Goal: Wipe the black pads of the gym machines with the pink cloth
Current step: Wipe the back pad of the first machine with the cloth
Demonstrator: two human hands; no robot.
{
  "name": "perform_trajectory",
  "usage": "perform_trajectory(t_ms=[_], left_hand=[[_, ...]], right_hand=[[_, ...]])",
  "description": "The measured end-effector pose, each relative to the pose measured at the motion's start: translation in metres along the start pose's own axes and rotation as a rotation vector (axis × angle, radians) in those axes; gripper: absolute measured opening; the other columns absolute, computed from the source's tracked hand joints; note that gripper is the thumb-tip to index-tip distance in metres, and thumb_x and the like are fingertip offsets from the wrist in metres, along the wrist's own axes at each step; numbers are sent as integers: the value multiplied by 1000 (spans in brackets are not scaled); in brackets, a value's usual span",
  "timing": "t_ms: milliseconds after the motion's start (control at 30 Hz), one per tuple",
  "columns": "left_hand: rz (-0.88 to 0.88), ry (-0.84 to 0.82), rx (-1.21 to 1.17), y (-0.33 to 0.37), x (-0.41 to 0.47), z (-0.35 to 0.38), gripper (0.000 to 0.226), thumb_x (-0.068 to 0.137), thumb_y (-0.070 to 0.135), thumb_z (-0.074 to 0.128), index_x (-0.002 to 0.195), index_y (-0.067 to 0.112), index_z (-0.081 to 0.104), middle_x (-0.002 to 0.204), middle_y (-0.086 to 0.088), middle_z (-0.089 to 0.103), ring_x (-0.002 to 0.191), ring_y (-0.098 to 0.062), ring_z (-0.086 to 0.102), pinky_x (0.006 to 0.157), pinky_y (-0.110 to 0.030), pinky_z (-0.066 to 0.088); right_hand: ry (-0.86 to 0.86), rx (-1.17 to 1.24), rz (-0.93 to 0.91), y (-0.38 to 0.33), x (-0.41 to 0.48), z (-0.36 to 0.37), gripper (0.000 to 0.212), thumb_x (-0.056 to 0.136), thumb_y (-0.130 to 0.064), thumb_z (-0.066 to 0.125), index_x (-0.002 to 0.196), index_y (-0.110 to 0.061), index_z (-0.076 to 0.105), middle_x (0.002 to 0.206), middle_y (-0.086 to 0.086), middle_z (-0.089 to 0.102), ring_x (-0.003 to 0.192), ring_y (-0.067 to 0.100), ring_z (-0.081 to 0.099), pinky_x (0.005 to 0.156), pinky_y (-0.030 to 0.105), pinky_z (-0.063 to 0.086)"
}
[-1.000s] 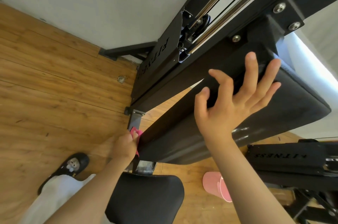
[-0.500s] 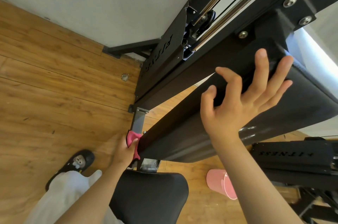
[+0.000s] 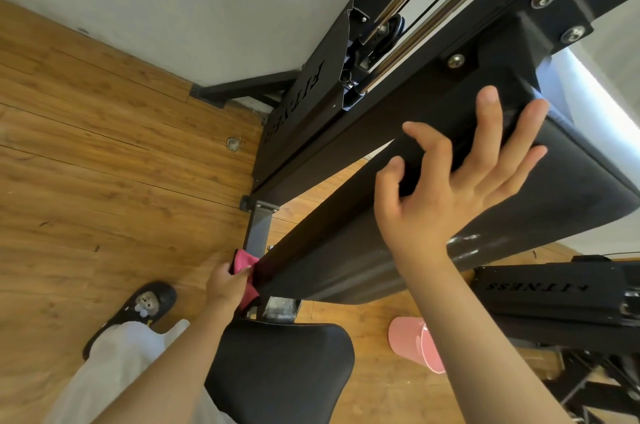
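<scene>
Down low, the left hand (image 3: pixel 225 285) grips the pink cloth (image 3: pixel 244 271), fingers curled tight around it, and presses it against the bottom end of the long back pad (image 3: pixel 346 250). The cloth bunches right at the pad's lower corner, partly tucked behind the edge, so how much of it touches the pad is hard to tell.

Up high, the right hand (image 3: pixel 450 181) is spread wide, fingers (image 3: pixel 486 118) fanned out and holding nothing, the palm against the side of that same pad near its top end.

Beyond the right hand's fingertips runs the machine frame (image 3: pixel 346 132), bolted with shiny screws, carrying steel rods and a pulley (image 3: pixel 391 28). Just under the left wrist sits the black seat pad (image 3: pixel 284 371), close in front of the person. A grey post (image 3: pixel 258 229) stands right beside the cloth, hemming it in. Below the right forearm a pink bucket (image 3: pixel 412 340) rests on the wood floor (image 3: pixel 104 164). To the left of the left arm, a black slipper (image 3: pixel 138 306) with a little animal charm pokes out from a pale trouser leg (image 3: pixel 114 361).
</scene>
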State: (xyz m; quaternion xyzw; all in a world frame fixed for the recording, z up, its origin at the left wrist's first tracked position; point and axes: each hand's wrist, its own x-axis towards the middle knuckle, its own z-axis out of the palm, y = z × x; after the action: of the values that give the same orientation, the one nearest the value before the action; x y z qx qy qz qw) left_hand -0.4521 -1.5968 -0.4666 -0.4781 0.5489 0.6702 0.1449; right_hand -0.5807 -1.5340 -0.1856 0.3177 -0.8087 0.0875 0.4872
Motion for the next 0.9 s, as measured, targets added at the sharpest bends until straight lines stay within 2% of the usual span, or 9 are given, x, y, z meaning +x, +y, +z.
perform_trajectory(t_ms=[133,200,267,367,433,533,700,800,900], left_hand=[[-11,20,-66,8,-9,-2,32,91,29,63,115,9,58,102,-9,60,91,-22,54,75,-34,43],[-6,31,-76,11,-15,-5,25,89,30,65,106,13,60,92,-5,60,90,-23,56,78,-37,47],[-7,44,-98,16,-26,-4,13,89,31,65,88,20,58,88,-4,60,89,-25,58,81,-40,49],[10,91,-84,26,-44,0,16,89,33,64,78,27,54,88,-5,63,89,-25,60,81,-41,50],[0,114,-112,30,-54,2,11,89,31,64,86,21,59,91,-5,64,91,-25,61,80,-38,49],[17,109,-183,37,-67,2,18,89,27,65,102,15,64,96,-6,66,92,-24,61,75,-33,44],[86,64,-255,55,-88,-1,14,89,24,65,100,16,65,94,-4,67,91,-21,62,75,-32,44],[137,39,-277,72,-99,-2,6,88,24,66,90,18,64,91,-4,67,91,-23,63,82,-39,51],[178,43,-317,92,-114,-1,6,87,27,68,90,22,65,91,-4,69,91,-23,64,86,-45,53]], right_hand=[[10,-1,0,-1,0,0,17,78,-20,58,91,-20,69,139,8,38,146,16,5,117,47,5],[18,2,-2,-1,0,2,16,79,-20,58,91,-20,69,139,8,38,146,16,6,117,47,6],[26,-2,-5,0,0,3,16,79,-20,58,90,-20,69,139,8,39,145,16,6,117,47,7],[27,-1,-2,0,0,3,16,79,-21,58,90,-19,69,139,8,39,146,16,5,117,47,7],[19,6,-3,0,-1,2,16,80,-21,58,91,-20,68,139,7,39,146,16,4,117,48,7],[16,4,-2,0,0,2,16,81,-22,57,92,-21,68,140,6,38,147,16,4,117,48,7],[17,18,1,-1,0,1,16,82,-22,56,94,-22,65,140,6,38,147,17,4,117,48,7],[7,31,10,-2,0,1,16,80,-20,58,92,-20,69,140,6,39,147,18,6,117,48,8],[-12,34,12,-2,1,0,17,78,-19,62,94,-21,67,141,5,39,147,19,6,117,48,8]])
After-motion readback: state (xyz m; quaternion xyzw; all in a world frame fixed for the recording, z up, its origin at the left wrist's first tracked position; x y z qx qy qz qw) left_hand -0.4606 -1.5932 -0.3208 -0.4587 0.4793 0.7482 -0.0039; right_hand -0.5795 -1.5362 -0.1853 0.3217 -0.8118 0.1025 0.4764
